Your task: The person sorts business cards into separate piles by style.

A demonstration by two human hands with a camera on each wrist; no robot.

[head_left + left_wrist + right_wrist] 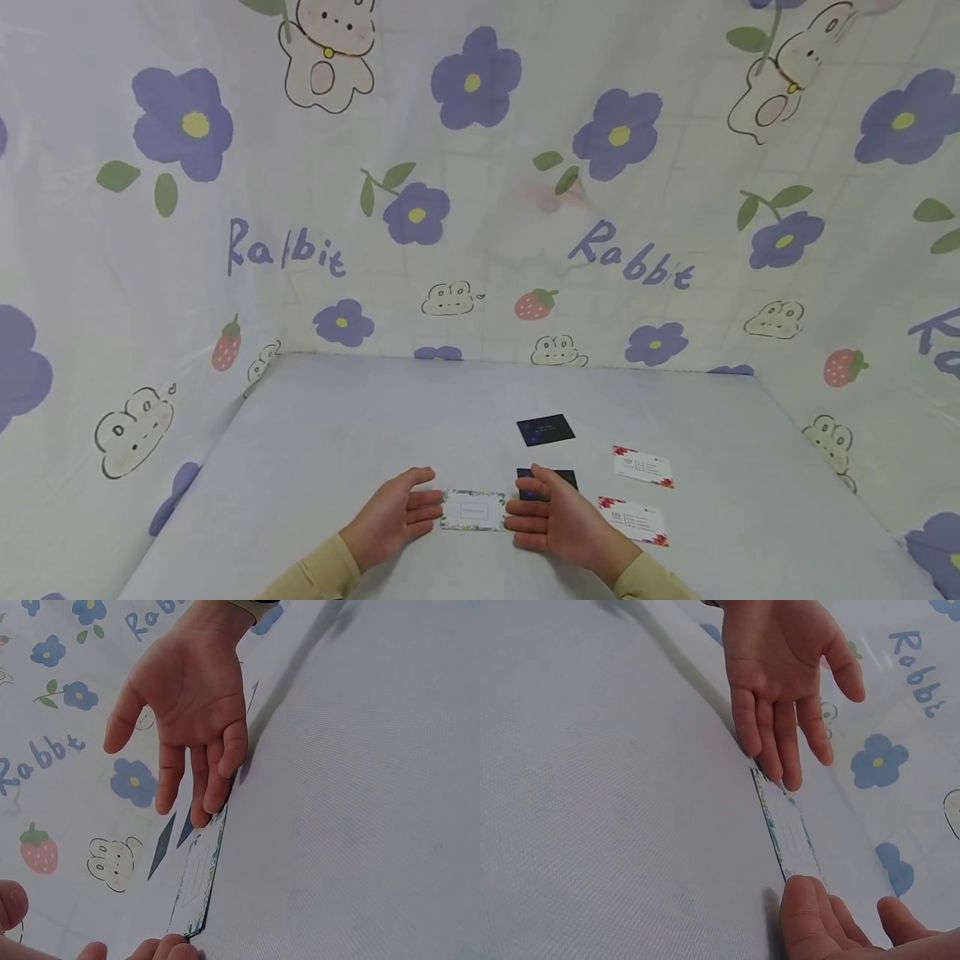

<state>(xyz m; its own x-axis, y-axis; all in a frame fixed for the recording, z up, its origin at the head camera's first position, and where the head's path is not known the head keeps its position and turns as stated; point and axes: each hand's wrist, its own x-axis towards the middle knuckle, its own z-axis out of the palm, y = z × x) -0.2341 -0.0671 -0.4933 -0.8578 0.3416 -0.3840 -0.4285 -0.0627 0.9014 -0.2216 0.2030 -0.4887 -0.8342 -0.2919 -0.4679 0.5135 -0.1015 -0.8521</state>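
A white card with a leafy floral border lies flat on the table between the two hands. At its left end is the left hand, palm turned inward, fingers extended and thumb raised. The right hand mirrors it at the right end, fingertips by the card's edge and partly in front of a dark card. In the right wrist view, fingers of both hands come up to the ends of the floral card; whether they press on it I cannot tell.
Behind the right hand lies another dark card. Two white cards with red corner patterns, a farther one and a nearer one, lie to the right. Patterned curtains surround the pale table at the back and sides.
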